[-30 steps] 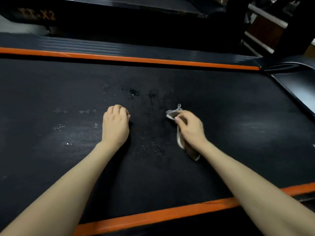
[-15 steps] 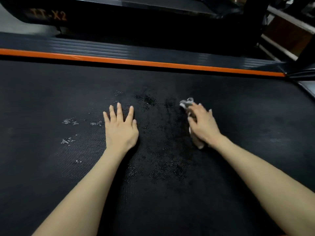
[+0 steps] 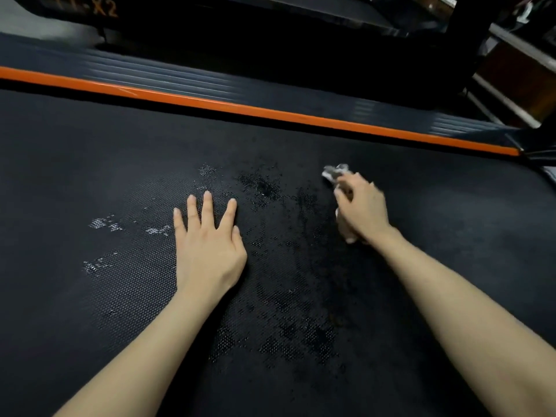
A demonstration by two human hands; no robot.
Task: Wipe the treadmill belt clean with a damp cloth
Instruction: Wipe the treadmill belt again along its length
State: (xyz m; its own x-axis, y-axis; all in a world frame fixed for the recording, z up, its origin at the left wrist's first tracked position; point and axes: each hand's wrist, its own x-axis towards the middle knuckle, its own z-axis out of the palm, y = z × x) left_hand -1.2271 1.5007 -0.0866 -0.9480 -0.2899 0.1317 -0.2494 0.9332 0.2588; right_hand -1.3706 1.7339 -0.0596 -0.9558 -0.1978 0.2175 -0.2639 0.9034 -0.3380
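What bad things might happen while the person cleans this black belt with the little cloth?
The cloth is a small wad bunched under the right hand, so it may miss the whitish specks lying out past the left hand. The left hand presses flat on the belt beside dark patches that look wet, so it might slip or pick up grime. Wiping through those patches could also smear them wider.
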